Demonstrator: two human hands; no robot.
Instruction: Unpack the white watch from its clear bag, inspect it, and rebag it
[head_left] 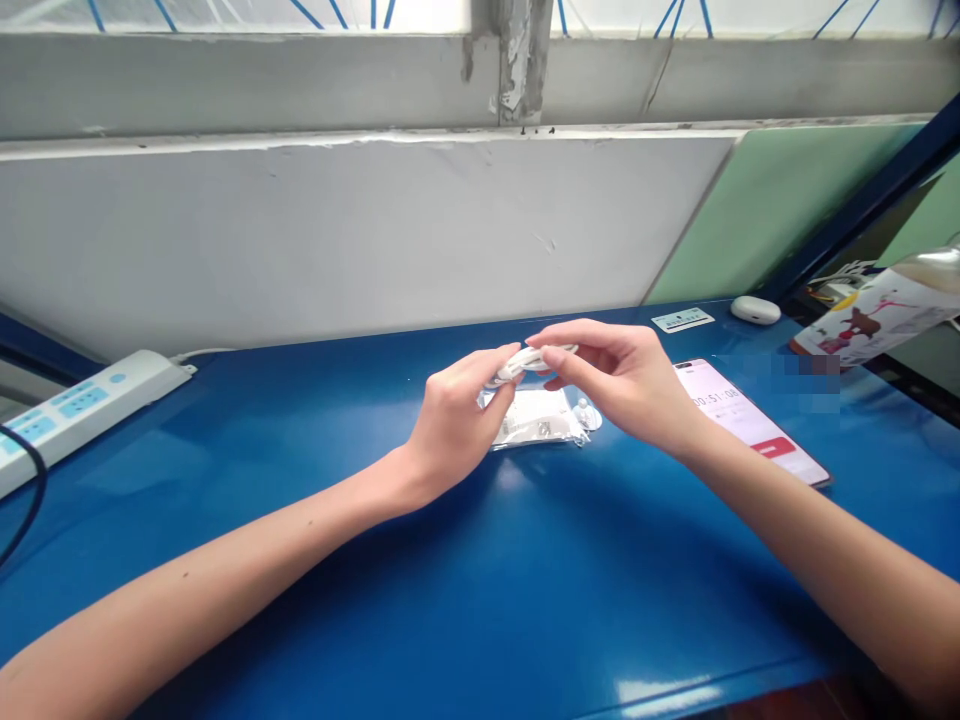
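Note:
A small bundle of white cable [523, 364] is held between both hands above the blue table [420, 580]. My left hand [466, 410] pinches its left end between thumb and fingers. On the other side, my right hand [611, 375] grips the right end with thumb and fingertips. Below and behind the hands lies a clear plastic bag [536, 425] with white contents, partly hidden by the left fingers. A small round clear piece [587, 414] rests at the bag's right edge.
A phone [739, 420] showing a timer lies beyond my right wrist. Behind it are a card [682, 320] and a white earphone case [755, 310]. A bottle [881, 305] stands at right, a power strip [90, 405] lies at left, and a wall [337, 240] borders the back.

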